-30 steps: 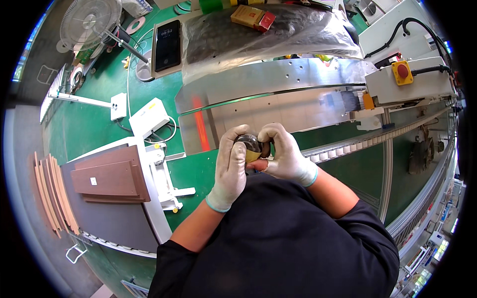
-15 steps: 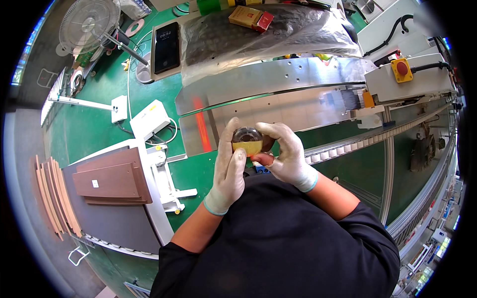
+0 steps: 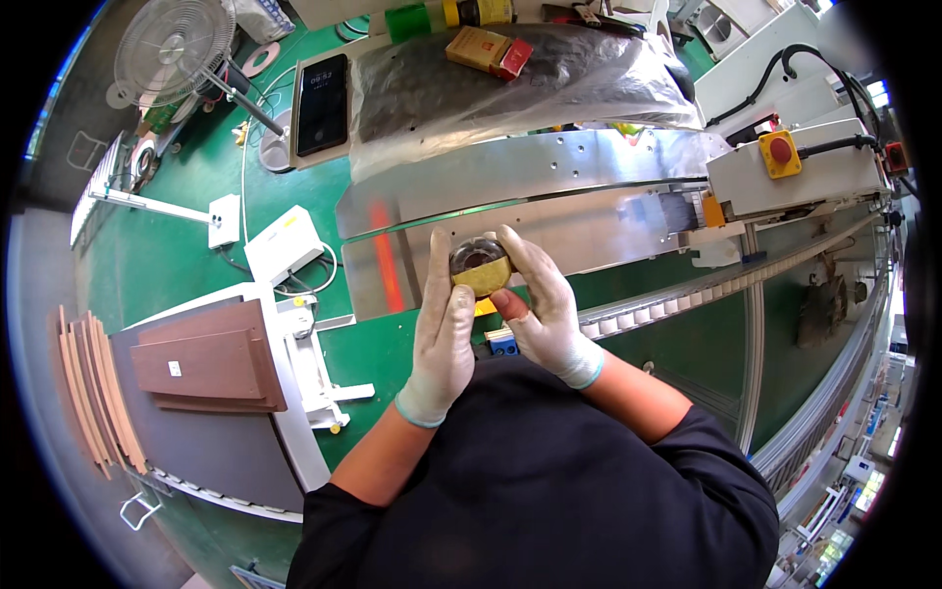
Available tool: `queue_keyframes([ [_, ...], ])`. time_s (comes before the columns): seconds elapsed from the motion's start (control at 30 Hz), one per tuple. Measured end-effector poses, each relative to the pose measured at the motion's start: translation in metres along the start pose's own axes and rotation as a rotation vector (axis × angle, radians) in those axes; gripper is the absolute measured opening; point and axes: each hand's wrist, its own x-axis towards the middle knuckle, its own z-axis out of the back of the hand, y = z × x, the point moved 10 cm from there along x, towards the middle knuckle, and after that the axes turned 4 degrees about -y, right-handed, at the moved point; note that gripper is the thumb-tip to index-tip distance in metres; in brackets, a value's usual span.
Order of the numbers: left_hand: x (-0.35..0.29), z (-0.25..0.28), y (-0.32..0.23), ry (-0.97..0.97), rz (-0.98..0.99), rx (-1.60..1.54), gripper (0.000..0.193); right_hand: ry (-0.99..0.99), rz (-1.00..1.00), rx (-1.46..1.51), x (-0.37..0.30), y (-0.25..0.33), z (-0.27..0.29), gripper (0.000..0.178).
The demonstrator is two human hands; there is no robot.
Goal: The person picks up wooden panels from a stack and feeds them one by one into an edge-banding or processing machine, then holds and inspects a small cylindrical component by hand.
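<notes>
Between my two gloved hands, over the near edge of the metal machine bed [image 3: 549, 236], is a small round roll [image 3: 480, 267]. Its upper part is dark and glossy with a ring shape, and a yellow patch covers the lower part. My left hand [image 3: 444, 319] presses along its left side, fingers pointing up and thumb bent toward the yellow patch. My right hand [image 3: 546, 312] holds the right side, its fingers over the upper rim and its bare-tipped thumb near the lower right edge. Both palms face inward.
Beyond the bed lie a plastic-covered dark pad [image 3: 530, 83], a small carton [image 3: 488, 51] and a phone [image 3: 323, 104]. A red stop button [image 3: 780, 150] sits on the machine at right. Brown panels [image 3: 211, 355] are stacked at left, with a fan [image 3: 175, 51] behind.
The roll has turned in my hands, so its ring-shaped face shows more. My right fingers have straightened along its upper right side. The whole view has shifted slightly.
</notes>
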Motion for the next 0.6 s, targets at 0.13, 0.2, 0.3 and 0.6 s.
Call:
queue_keyframes([
  [0.13, 0.004, 0.003, -0.001, 0.006, 0.042, -0.038, 0.063, 0.024, 0.053, -0.081, 0.007, 0.009, 0.004, 0.063],
  [0.2, 0.007, 0.005, -0.008, -0.003, -0.007, 0.034, 0.064, 0.043, 0.071, -0.112, 0.009, 0.011, 0.003, 0.065],
  [0.3, 0.006, 0.004, -0.002, 0.042, 0.067, -0.036, 0.065, 0.039, -0.001, -0.030, 0.009, 0.006, 0.002, 0.066],
  [0.6, -0.002, 0.012, -0.010, 0.106, 0.114, -0.058, 0.061, 0.248, -0.115, 0.103, 0.018, 0.004, -0.004, 0.067],
])
